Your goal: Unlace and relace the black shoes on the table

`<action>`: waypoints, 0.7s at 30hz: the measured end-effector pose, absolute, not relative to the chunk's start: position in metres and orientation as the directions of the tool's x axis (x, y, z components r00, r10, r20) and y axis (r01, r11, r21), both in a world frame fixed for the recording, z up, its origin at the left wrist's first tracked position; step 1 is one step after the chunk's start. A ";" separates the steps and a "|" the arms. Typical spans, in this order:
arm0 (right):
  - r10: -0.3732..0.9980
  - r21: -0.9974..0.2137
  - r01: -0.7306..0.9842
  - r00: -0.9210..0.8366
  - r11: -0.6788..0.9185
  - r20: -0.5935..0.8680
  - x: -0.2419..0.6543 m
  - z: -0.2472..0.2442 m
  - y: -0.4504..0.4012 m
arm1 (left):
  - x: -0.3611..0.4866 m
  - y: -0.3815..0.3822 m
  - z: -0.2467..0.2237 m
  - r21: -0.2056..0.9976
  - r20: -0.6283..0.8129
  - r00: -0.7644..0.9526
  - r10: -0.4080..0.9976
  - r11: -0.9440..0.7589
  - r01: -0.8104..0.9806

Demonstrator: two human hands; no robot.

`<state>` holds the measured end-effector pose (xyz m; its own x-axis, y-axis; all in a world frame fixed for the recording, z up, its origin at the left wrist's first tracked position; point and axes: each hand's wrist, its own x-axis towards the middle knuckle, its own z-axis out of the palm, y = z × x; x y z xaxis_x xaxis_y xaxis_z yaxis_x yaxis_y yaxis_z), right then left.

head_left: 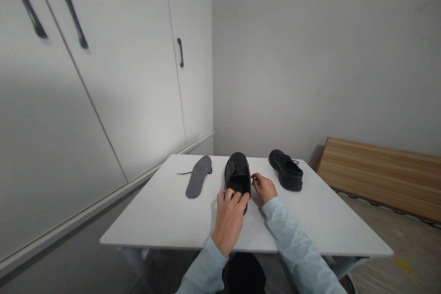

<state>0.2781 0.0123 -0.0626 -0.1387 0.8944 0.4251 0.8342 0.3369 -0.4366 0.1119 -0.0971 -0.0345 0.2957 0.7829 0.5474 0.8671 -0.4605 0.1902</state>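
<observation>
Head view: our left hand [229, 218] curls fingers over heel rim of shoe [237, 165], grasping it; shoe stands mid-table, toe close to far edge of table [165, 223]. Our right hand [265, 188] bends fingers just beside shoe's right side; we cannot tell if it pinches anything. Left of shoe, across bare strip, lies insole [199, 177], lace [185, 173] showing at both sides. Laced shoe [286, 171] sits near far right corner, gap between it and right hand.

Head-worn view, forward and downward
</observation>
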 end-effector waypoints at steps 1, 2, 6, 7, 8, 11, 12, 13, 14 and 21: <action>0.893 -0.436 0.839 -0.120 0.325 0.434 0.278 -0.062 0.013 | 0.115 -0.099 -0.037 0.207 0.541 0.295 0.787 -0.465 0.861; 0.890 -0.434 0.844 -0.104 0.315 0.444 0.279 -0.062 0.013 | 0.118 -0.101 -0.038 0.228 0.532 0.294 0.794 -0.469 0.854; 0.883 -0.449 0.847 -0.049 0.284 0.468 0.280 -0.061 0.013 | 0.125 -0.104 -0.040 0.306 0.475 0.290 0.831 -0.465 0.831; 0.881 -0.471 0.834 -0.035 0.286 0.472 0.280 -0.061 0.013 | 0.126 -0.104 -0.039 0.317 0.462 0.290 0.838 -0.461 0.829; 0.879 -0.501 0.815 -0.021 0.291 0.477 0.281 -0.061 0.012 | 0.126 -0.103 -0.038 0.329 0.453 0.288 0.844 -0.458 0.826; 0.874 -0.597 0.736 0.014 0.320 0.486 0.281 -0.060 0.012 | 0.124 -0.101 -0.032 0.364 0.433 0.292 0.853 -0.462 0.809; 0.874 -0.624 0.710 0.025 0.326 0.485 0.281 -0.060 0.012 | 0.124 -0.101 -0.030 0.372 0.428 0.297 0.854 -0.466 0.803; 0.874 -0.647 0.686 0.033 0.333 0.485 0.281 -0.060 0.012 | 0.124 -0.101 -0.029 0.377 0.421 0.302 0.855 -0.468 0.799; 0.872 -0.665 0.664 0.038 0.343 0.488 0.281 -0.059 0.012 | 0.124 -0.101 -0.028 0.378 0.413 0.306 0.858 -0.467 0.799; 0.810 -0.657 0.587 0.003 0.473 0.587 0.280 -0.055 0.010 | 0.131 -0.105 -0.025 0.324 0.405 0.352 0.844 -0.493 0.808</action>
<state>0.2797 0.0096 -0.0555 0.0035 0.8097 0.5868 0.5874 0.4732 -0.6565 0.1314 -0.1045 -0.0251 0.3524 0.8439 0.4046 0.8078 -0.4926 0.3237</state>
